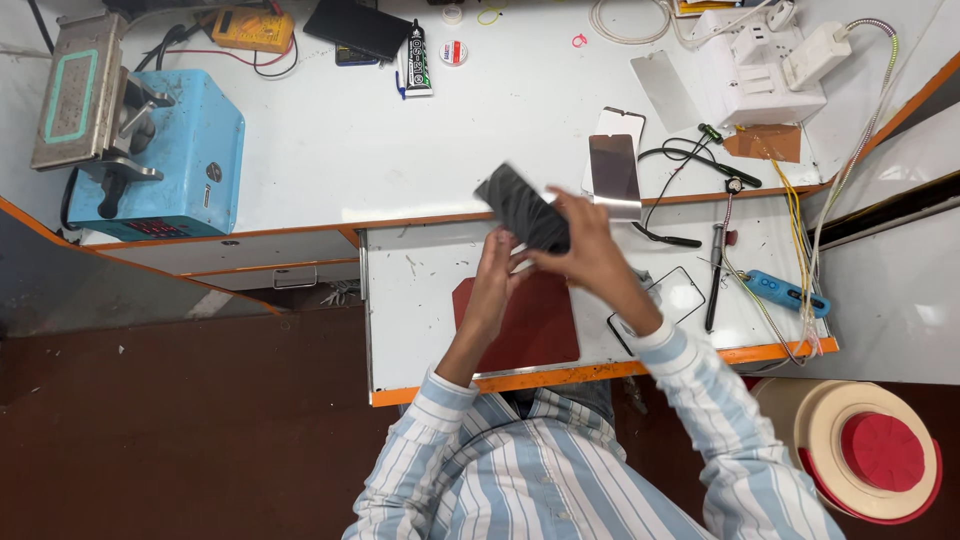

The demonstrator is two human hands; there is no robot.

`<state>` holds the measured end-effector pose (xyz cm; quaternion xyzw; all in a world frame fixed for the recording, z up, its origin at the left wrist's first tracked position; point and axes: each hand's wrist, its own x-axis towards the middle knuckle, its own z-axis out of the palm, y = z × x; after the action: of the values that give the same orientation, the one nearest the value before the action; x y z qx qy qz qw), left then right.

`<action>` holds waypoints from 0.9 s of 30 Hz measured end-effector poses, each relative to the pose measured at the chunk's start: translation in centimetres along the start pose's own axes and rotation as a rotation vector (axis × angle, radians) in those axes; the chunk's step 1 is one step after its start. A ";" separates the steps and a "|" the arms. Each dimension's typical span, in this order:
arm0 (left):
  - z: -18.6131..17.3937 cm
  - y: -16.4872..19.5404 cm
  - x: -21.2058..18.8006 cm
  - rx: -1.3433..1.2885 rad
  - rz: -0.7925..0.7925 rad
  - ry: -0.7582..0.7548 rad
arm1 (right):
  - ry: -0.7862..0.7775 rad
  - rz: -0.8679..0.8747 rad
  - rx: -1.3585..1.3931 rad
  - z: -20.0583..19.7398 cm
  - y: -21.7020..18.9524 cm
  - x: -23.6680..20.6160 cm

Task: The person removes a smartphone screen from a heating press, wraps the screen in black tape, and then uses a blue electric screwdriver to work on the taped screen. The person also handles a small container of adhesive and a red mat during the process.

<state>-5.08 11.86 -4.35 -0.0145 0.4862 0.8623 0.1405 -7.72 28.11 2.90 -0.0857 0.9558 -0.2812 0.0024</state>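
- White table (420, 290) with orange edging, tools and cables scattered about.
- I see my left hand (492, 283) and right hand (592, 250) both gripping a dark phone (523, 208), held up over the red mat (520, 320).
- The phone looks whole; glass panels (614, 170) lie unused nearby.

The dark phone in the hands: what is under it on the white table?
Under the dark phone, held by both hands, lies a red mat on the white table. The left hand and right hand cover part of the mat.
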 end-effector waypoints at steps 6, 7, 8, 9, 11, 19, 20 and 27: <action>-4.3 -2.2 -2.6 0.268 -0.095 0.114 | 0.150 0.043 0.217 -0.4 2.8 -2.4; -5.0 -2.2 -2.9 0.426 -0.114 0.112 | 0.264 0.136 0.329 -1.7 4.2 -1.2; -5.3 -2.2 -2.9 0.585 -0.132 0.107 | 0.341 0.149 0.118 -3.1 5.4 0.2; -5.5 -2.1 -2.9 0.555 -0.139 0.087 | 0.414 0.161 -0.096 -4.1 6.4 1.4; -5.7 -1.9 -3.4 0.490 -0.156 0.053 | 0.360 0.236 -0.133 -5.4 7.6 3.4; -5.0 -0.2 -2.7 0.410 -0.233 0.077 | 0.319 0.443 -0.078 -5.7 8.5 7.8; -4.8 -0.1 -2.5 0.425 -0.242 0.081 | 0.339 0.432 -0.086 -5.7 8.5 8.1; -5.3 -0.9 -2.5 0.305 -0.222 0.059 | 0.506 0.083 -0.026 -6.8 11.7 2.7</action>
<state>-3.04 7.27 -7.45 -0.0717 0.6107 0.7570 0.2210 -12.61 41.02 2.45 0.0269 0.9322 -0.2810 -0.2265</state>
